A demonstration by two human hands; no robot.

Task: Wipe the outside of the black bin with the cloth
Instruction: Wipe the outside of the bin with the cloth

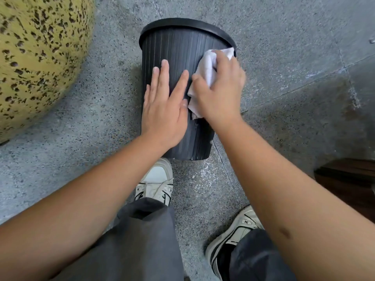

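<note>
The right hand (221,88) is closed on the white cloth (207,69), pressing it against the ribbed wall of the black bin (178,47), which lies tipped on the floor (284,57) with its rim away from the person; the left hand (164,110) rests flat and open on the wall just beside the cloth. The rounded bin may roll sideways if wiping pressure exceeds the bracing force, and the underside remains unreachable without turning. A yellow speckled object (36,57) lies well left of the grip, a shoe (156,181) sits just below the bin base, and neither obstructs.
</note>
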